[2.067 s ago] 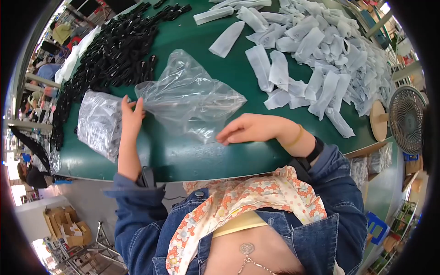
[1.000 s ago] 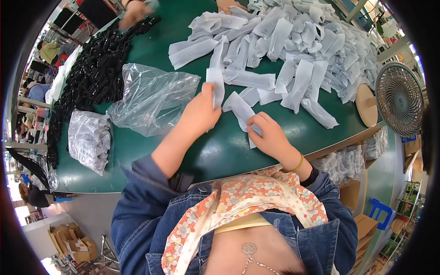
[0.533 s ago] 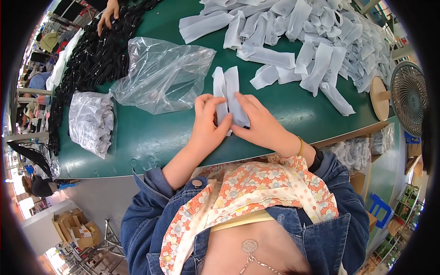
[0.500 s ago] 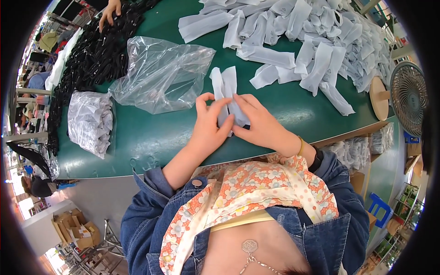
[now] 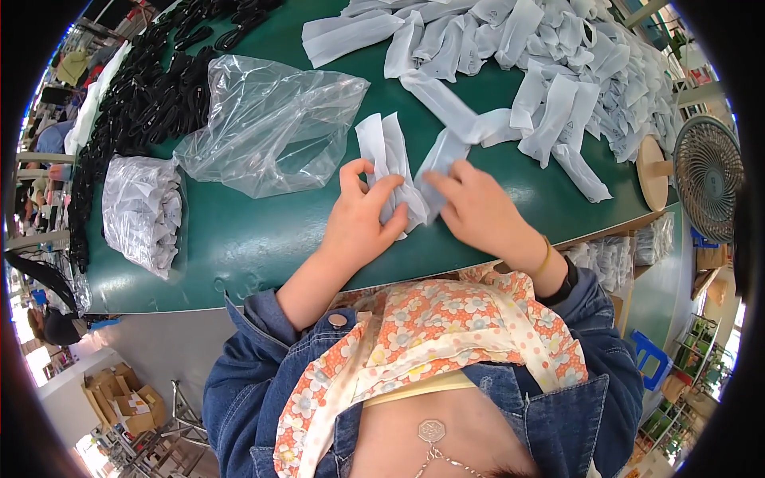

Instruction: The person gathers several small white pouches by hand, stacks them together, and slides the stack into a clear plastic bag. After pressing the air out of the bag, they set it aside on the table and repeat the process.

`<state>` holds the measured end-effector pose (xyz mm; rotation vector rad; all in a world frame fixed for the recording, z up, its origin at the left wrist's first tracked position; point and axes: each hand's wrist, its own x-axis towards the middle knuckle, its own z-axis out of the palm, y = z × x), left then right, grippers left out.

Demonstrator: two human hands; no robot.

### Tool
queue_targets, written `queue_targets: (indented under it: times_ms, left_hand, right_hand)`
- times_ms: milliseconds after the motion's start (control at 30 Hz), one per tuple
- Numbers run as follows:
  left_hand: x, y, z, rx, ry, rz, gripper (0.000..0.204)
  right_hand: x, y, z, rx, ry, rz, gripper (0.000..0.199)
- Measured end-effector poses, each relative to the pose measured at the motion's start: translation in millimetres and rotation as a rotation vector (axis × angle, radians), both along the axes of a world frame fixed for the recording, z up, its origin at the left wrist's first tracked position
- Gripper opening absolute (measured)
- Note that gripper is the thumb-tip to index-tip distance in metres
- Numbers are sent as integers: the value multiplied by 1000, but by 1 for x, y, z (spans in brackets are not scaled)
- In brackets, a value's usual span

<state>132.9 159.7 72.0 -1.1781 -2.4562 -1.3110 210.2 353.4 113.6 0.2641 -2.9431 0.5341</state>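
Observation:
My left hand (image 5: 365, 209) pinches two narrow, whitish translucent packets (image 5: 384, 147) side by side, upright near the table's front edge. Just to their right, my right hand (image 5: 484, 209) has its fingers on another such packet (image 5: 448, 151), its lower end close to the held pair. The fingertips there are slightly smeared by motion, and the thumb is partly hidden. What the packets contain cannot be seen. A large heap of the same packets (image 5: 550, 48) covers the far right of the green table (image 5: 239, 279).
An empty-looking clear plastic bag (image 5: 271, 127) lies left of my hands. Beside it sits a filled clear bag of packets (image 5: 143, 211). Bundled black cords (image 5: 171, 95) spread along the left side. A fan (image 5: 709, 179) and a round wooden disc (image 5: 653, 174) stand at the right edge.
My right hand has left the held pair and moved right onto another packet, which has shifted nearer. Another person's hand over the black cords is gone from view.

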Motion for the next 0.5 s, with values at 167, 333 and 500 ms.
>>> queue_targets:
  times_ms: [167,333,500]
  left_hand:
    - [0,1,4,6,-1,-6,35]
    - [-1,0,4,-1,31,-1,35]
    - [0,0,4,-17,22,2,36]
  right_hand:
    - [8,16,16,157,55,87,39]
    - [1,23,17,210,215,93,34]
    - [-18,40,10,182,332,187,26]
